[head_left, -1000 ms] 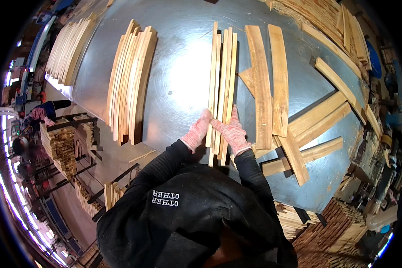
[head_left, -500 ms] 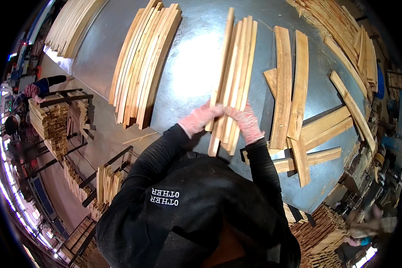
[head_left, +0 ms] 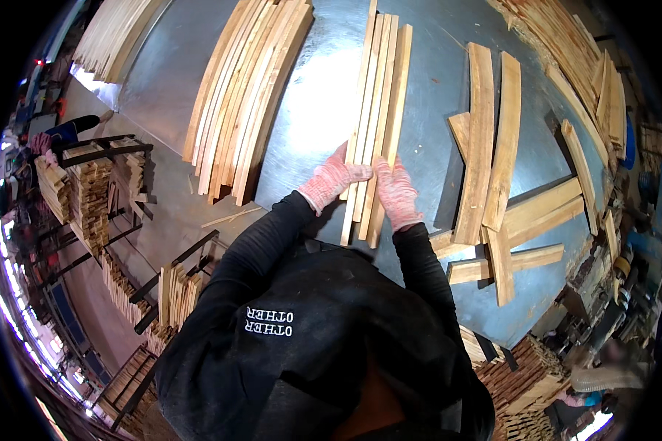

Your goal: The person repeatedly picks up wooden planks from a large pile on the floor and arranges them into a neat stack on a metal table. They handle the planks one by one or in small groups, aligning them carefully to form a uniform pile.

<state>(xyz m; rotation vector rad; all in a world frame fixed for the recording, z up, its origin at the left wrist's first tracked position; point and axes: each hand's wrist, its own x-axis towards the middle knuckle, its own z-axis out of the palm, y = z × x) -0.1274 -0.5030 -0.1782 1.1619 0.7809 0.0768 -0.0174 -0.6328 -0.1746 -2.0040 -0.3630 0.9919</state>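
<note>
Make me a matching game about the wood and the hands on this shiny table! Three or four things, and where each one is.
Things:
1. narrow bundle of thin strips
2. big stack of long strips
3. wide planks
4. left hand

Places:
A. lying crossed over each other, on the right side of the metal table
B. between the two gloved hands
C. on the near left edge of the narrow bundle
D. left of the narrow bundle, untouched

Pairs: 1-B, 2-D, 3-A, 4-C

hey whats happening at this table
A person in a black top presses both gloved hands against a small bundle of thin pale wooden slats on a grey metal table: left hand on its left edge, right hand on its right. A larger slat stack lies left, wider boards right.
</note>
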